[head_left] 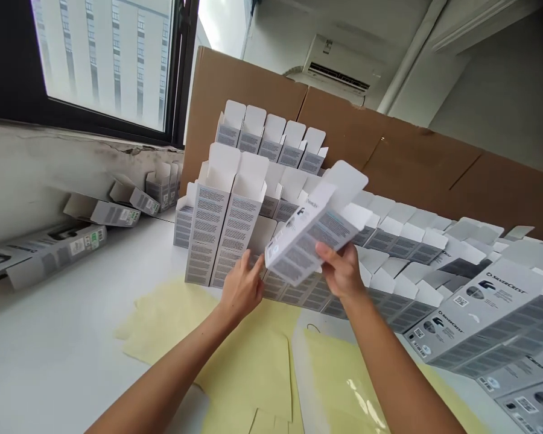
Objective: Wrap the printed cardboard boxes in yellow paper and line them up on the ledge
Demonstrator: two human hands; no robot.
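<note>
A grey and white printed carton (314, 235), tilted with its top flaps open, is held in my right hand (342, 268), thumb on its printed side. My left hand (243, 286) is at the front of the box rows, its fingers apart and pointing up near the lower part of an upright carton (238, 238). Another tall carton (207, 235) stands directly left of that one. Behind and to the right are several rows of similar open-topped boxes (389, 238).
Yellow sheets (248, 355) lie on the white table (72, 337) in front. At the left, cartons (58, 247) lie along the wall. Larger SilverCrest boxes (484, 301) are stacked at the right. A brown cardboard panel (344, 126) stands behind the rows.
</note>
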